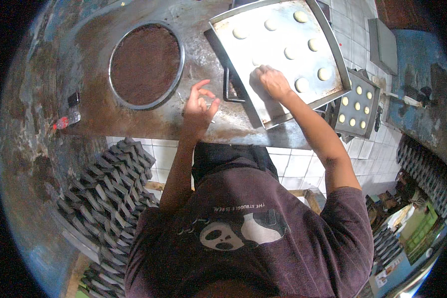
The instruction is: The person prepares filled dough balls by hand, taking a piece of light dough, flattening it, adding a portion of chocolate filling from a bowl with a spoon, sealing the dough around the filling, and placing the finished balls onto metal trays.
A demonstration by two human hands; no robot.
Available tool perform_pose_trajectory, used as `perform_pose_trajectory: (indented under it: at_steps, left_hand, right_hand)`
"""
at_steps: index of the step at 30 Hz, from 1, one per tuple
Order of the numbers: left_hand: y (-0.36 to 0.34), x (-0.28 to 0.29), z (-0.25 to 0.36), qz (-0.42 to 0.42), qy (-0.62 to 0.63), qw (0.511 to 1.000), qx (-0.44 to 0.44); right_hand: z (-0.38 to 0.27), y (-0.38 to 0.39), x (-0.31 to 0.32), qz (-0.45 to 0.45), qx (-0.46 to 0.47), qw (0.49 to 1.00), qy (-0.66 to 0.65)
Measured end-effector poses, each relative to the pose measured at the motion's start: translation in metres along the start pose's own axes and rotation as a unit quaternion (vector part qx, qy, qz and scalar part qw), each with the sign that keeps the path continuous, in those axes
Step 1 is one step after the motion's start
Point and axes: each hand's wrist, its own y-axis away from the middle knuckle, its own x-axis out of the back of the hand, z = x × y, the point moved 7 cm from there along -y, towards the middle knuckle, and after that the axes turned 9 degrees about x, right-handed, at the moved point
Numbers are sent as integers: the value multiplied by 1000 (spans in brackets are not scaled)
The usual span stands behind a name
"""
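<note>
A large square metal baking tray (pixel 252 94) lies at an angle on the table, holding several pale round dough balls (pixel 289 52) set apart from one another. Over its near left part is my right hand (pixel 271 82), fingers curled together and pointing down at the tray surface; whatever they hold is hidden. A faint pale dough ball (pixel 257 60) sits just beyond those fingers. To the left of the tray my left hand (pixel 199 105) hovers above the table, fingers bent but apart, with nothing visible between them. Beneath it shows part of a thin metal tool (pixel 213 120).
A round pan (pixel 181 74) filled with dark brown crumbly stuff stands on the worn metal table (pixel 92 64). Another tray of dough balls (pixel 370 128) is at the right, lower down. A clear bottle with a red cap (pixel 70 120) lies far left. Stacked dark trays (pixel 111 193) flank me.
</note>
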Motion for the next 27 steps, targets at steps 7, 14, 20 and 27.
perform_pose_trajectory:
  at_steps: [7, 14, 20, 27]
  left_hand:
    - [-28, -16, 9, 10, 188, 982, -25]
    - [1, 60, 101, 128, 219, 964, -85]
    - [17, 119, 97, 33, 463, 886, -2]
    - [38, 194, 76, -23, 527, 850, -16]
  right_hand:
    - [-20, -18, 75, -39, -139, 760, -633]
    - [-179, -36, 194, 254, -60, 736, -625]
    - [-234, -90, 201, 464, -160, 689, -533]
    - [-278, -134, 225, 316, -132, 709, -617]
